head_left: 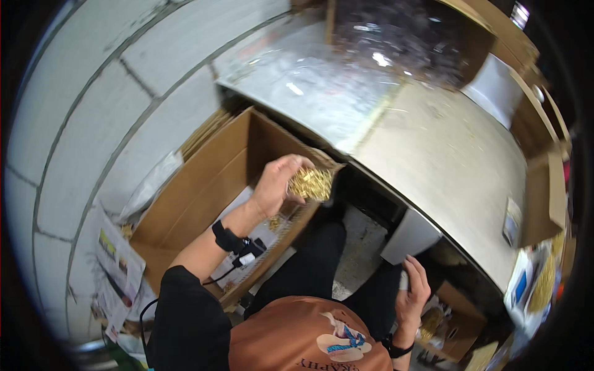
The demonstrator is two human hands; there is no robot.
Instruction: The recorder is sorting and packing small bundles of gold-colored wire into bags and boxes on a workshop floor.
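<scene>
Holding gold pieces (311, 183) above cardboard box (204, 185), left hand (278, 183).

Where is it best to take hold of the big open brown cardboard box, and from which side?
Grip the big open brown cardboard box by its upright wall edges, from above: its top is open. The left hand holds small golden pieces over it.
</scene>
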